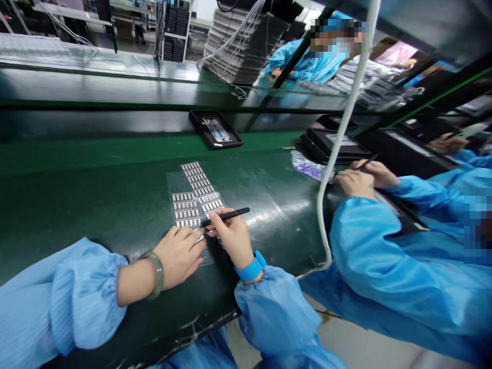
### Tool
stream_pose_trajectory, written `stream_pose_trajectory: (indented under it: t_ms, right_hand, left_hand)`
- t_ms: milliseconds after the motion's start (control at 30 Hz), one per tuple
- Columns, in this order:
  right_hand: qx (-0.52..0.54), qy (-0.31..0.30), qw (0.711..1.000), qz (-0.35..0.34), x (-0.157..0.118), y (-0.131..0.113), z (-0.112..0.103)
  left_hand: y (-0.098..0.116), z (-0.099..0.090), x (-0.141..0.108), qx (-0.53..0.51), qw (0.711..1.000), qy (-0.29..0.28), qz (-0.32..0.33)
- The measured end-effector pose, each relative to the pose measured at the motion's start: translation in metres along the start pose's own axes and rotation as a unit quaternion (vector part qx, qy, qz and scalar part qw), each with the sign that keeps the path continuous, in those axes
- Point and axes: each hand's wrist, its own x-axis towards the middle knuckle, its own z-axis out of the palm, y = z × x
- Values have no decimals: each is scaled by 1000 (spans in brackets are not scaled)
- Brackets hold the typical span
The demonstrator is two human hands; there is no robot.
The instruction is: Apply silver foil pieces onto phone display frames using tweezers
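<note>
Two clear sheets with rows of small metallic pieces lie on the green bench: a left sheet (185,207) and a longer right sheet (202,182) that slants beside it. My right hand (232,236), with a blue wristband, is closed around black tweezers (236,212); their tip points left, toward my left hand. At the lower end of the sheets rests my left hand (179,256), a green bangle on its wrist. Its fingers are bent together at the sheet's edge, near the tweezers' tip. What they pinch, if anything, is too small to make out.
Behind the sheets sits a black tray (215,130) holding a flat device part. A white cable (342,133) hangs down on the right. Beyond it are a plastic bag (307,166), black trays (334,146) and a co-worker's hands (359,179).
</note>
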Motion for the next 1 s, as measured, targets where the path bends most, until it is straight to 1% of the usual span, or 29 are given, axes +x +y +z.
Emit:
stream_pose_trajectory:
  t_ms: [133, 233, 333, 467, 567, 667, 733, 767, 833, 900, 1000]
  right_hand:
    - [19, -1, 1000, 0, 3, -1, 4]
    - [57, -4, 998, 19, 4, -5, 5]
    - [118, -18, 991, 54, 5, -11, -1]
    - [209, -41, 972, 99, 5, -18, -14]
    - [268, -23, 957, 109, 6, -19, -24]
    - [319, 13, 942, 104, 8, -19, -31]
    - [350, 48, 931, 94, 9, -20, -34]
    - [363, 69, 925, 88, 10, -20, -36]
    - [384, 105, 914, 78, 9, -21, -38]
    - [396, 122, 907, 76, 6, -23, -40]
    - [403, 114, 904, 82, 0, -26, -41]
  left_hand:
    - [1, -1, 0, 1, 1000, -7, -4]
    - [1, -2, 1, 1, 1000, -10, -11]
    - [0, -2, 1, 0, 1000, -11, -15]
    - [0, -1, 0, -2, 1000, -7, -13]
    - [3, -6, 0, -8, 1000, 2, -6]
    - [2, -21, 8, -15, 1000, 24, -4]
    - [-7, -33, 25, -10, 999, 46, -27]
    - [-15, -38, 38, -2, 997, 58, -46]
    - [-40, -43, 73, 19, 993, 75, -90]
    - [-73, -40, 116, 38, 988, 75, -129]
    - [-122, -25, 178, 72, 979, 66, -181]
